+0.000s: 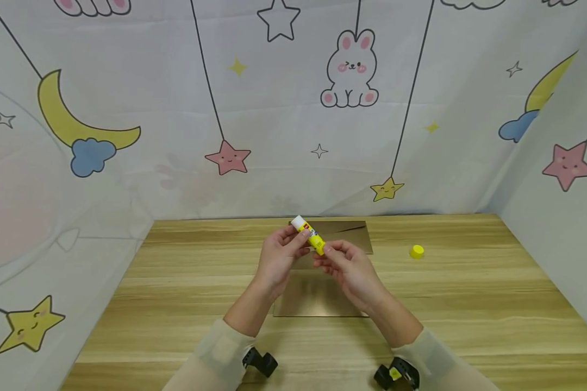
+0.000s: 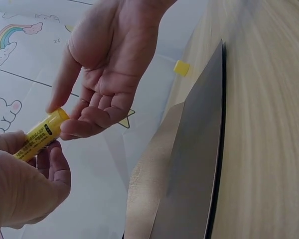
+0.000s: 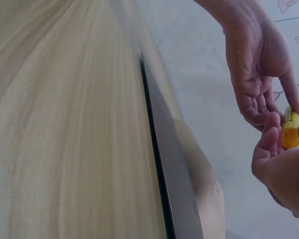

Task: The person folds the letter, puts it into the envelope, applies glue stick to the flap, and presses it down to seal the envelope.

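A yellow glue stick (image 1: 313,236) with a white upper end is held up at a tilt between both hands in the head view. My left hand (image 1: 280,258) grips its barrel between thumb and fingers. The right hand (image 1: 356,271) pinches the yellow lower end, which also shows in the left wrist view as part of the glue stick (image 2: 42,132). Below the hands lies a bronze-brown envelope (image 1: 318,301), partly covered by them. Its raised flap (image 2: 149,174) appears in the left wrist view. Off to the right, a yellow cap (image 1: 417,251) rests on the table.
The wood-grain table (image 1: 200,282) reaches back to a printed cloth wall (image 1: 283,125) with stars, a moon and a rabbit. Similar cloth stands along the left and right sides. A black camera mount sits on each wrist.
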Motion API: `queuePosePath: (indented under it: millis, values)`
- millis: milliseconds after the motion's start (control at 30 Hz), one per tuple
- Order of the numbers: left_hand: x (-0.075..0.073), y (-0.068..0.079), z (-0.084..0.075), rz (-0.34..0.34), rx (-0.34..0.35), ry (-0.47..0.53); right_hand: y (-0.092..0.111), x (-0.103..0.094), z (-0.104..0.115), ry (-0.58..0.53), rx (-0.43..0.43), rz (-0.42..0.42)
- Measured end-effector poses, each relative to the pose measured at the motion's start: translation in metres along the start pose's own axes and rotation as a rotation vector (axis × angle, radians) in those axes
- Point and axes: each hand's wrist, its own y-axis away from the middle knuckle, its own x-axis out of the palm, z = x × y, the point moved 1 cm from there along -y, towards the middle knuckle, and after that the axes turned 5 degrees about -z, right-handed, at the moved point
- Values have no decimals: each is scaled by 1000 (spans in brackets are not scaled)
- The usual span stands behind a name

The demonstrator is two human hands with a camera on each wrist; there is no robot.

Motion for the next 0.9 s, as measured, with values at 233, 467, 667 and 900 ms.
queuePosePath:
  millis: [233,467,667,900]
  values:
    - [1,1,0,-5,-10,0,1,2,0,44,-97,-37]
    - [2,2,2,-6,-5,-9,4,4,0,28,-105,-41]
    - [3,1,2,12,27,-31,3,3,2,90,-62,11]
    - [1,1,-3,-33,76,-102,1,-10,13,223,-90,12]
